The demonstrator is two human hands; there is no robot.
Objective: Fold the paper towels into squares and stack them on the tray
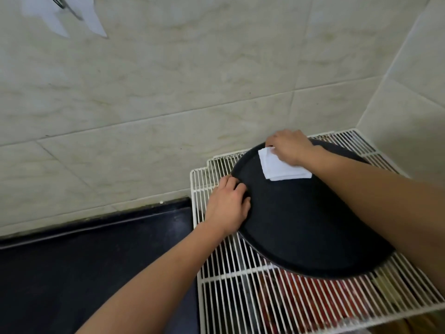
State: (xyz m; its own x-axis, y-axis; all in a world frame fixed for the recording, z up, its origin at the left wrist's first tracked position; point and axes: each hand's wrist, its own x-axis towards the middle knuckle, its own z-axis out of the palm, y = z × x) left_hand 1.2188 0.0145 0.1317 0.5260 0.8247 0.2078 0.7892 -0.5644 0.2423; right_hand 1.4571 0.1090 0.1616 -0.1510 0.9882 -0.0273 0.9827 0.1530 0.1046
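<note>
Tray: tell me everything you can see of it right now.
The tray is round, black and matte with a low rim, sitting on the white wire rack near the corner of the tiled wall. The left hand grips its left rim. A folded white paper towel lies on its far side, with the right hand resting on it.

Head view. Round black tray (308, 227) on a white wire rack (243, 292), lower right of frame. Left hand (228, 207) grips the tray's left rim; right hand (290, 147) rests on folded white paper towels (280, 168) at its far edge. Tiled wall (168, 88) fills the upper frame.
</note>
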